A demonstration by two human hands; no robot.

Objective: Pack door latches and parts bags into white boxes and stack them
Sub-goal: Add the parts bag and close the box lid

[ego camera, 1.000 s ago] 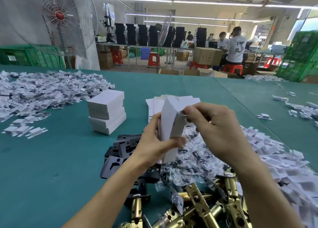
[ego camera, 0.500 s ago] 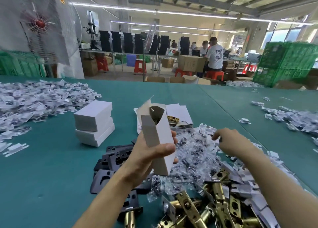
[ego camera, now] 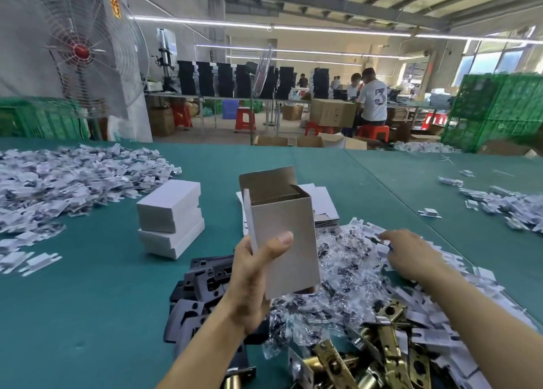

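My left hand point(ego camera: 252, 286) grips an upright white box point(ego camera: 283, 239), its top flaps open and its brown inside showing. My right hand point(ego camera: 411, 253) reaches low to the right, with its fingertips on the heap of clear parts bags point(ego camera: 346, 271) where it meets white card pieces point(ego camera: 435, 330). The back of the hand hides whether its fingers pinch anything. Brass door latches point(ego camera: 385, 347) lie in a pile near the front edge. Two closed white boxes point(ego camera: 170, 218) are stacked to the left.
Flat unfolded boxes point(ego camera: 320, 203) lie behind the held box. Dark plates point(ego camera: 202, 286) are heaped under my left wrist. Loose white card pieces cover the far left point(ego camera: 58, 183) and far right point(ego camera: 511, 203) of the green table point(ego camera: 88, 315). A large fan point(ego camera: 79, 50) stands beyond its left side.
My right hand left the box top and dropped to the right onto the bag pile. My left hand turned the box upright, so that its open top faces up.
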